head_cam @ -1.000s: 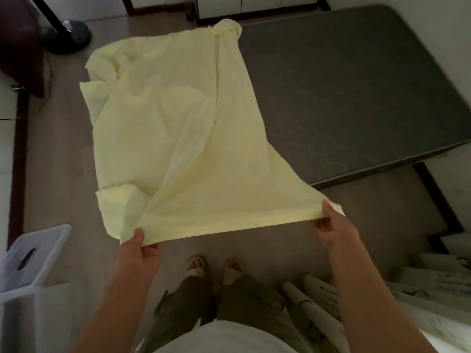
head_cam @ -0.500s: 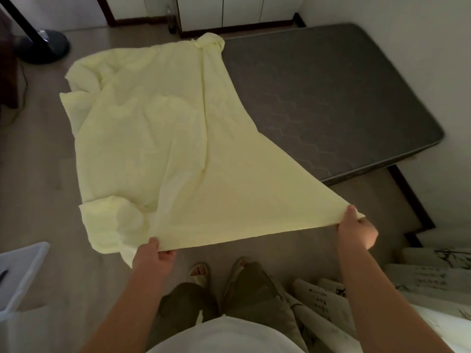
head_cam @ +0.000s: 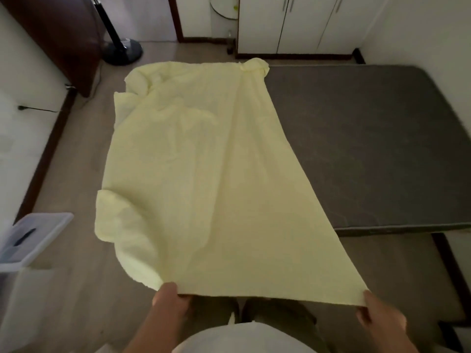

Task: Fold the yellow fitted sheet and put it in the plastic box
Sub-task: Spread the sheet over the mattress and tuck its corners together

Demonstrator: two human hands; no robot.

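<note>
Yellow fitted sheet (head_cam: 204,179) stretches out in front of us, its far corner lying on the dark mattress (head_cam: 369,138) to the right. Our left hand (head_cam: 170,303) pinches its near edge, thumb on top; our right hand (head_cam: 381,317) grips the near right corner. We see the plastic box (head_cam: 23,250) on the floor at near left, well apart from the sheet.

Pale floor (head_cam: 76,174) with a dark mattress (head_cam: 369,149) flat on it.
The mattress lies at the right of the frame, and bare floor fills the left and bottom. A round fan base (head_cam: 122,50) stands at the upper left, a plastic box (head_cam: 33,238) at the lower left and a white cabinet (head_cam: 293,26) along the top. The yellow sheet (head_cam: 204,174) spreads over the mattress's left edge and the floor beside it; whether it rests there is unclear.
</note>
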